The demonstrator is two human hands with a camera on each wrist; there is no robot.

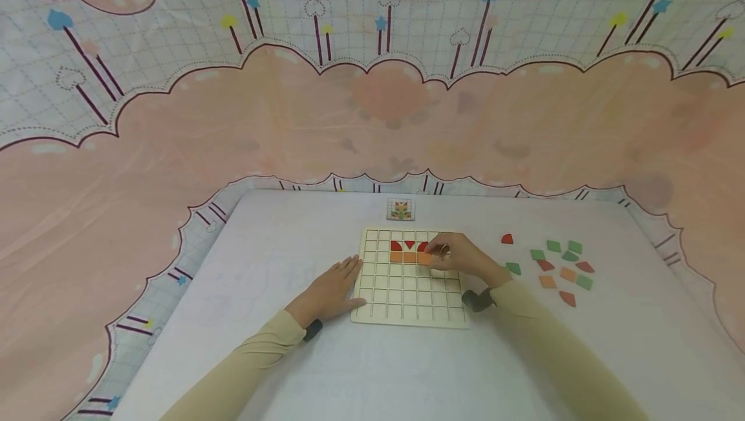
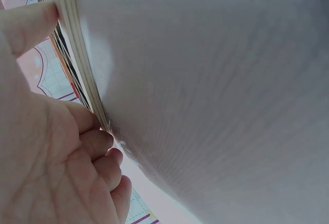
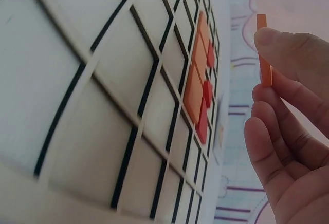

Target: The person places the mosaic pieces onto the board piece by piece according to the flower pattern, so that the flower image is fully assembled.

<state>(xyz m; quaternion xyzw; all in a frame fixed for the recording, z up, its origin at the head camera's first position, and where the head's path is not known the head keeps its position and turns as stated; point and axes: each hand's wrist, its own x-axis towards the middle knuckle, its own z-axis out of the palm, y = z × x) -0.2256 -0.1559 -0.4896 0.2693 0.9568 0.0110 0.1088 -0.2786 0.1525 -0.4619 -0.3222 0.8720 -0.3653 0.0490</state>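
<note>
A pale gridded board (image 1: pixel 407 308) lies on the white table. On its upper part a red quarter-circle piece (image 1: pixel 396 246), a small red triangle (image 1: pixel 410 244) and another red piece (image 1: pixel 423 246) form a row. Orange square tiles (image 1: pixel 403 257) sit just below them. My right hand (image 1: pixel 462 256) is over the board's upper right, pinching an orange tile (image 3: pixel 264 59) between thumb and fingers; the right wrist view shows that tile edge-on. At the board's left edge, my left hand (image 1: pixel 332 290) rests with fingers extended and thumb spread, fingertips touching the side.
Loose green, red and orange pieces (image 1: pixel 568 273) are scattered right of the board, with a red piece (image 1: pixel 507 238) and a green one (image 1: pixel 513 268) closer in. A small pattern card (image 1: pixel 401 209) lies behind the board. Printed cloth (image 1: pixel 384 123) hangs behind the table.
</note>
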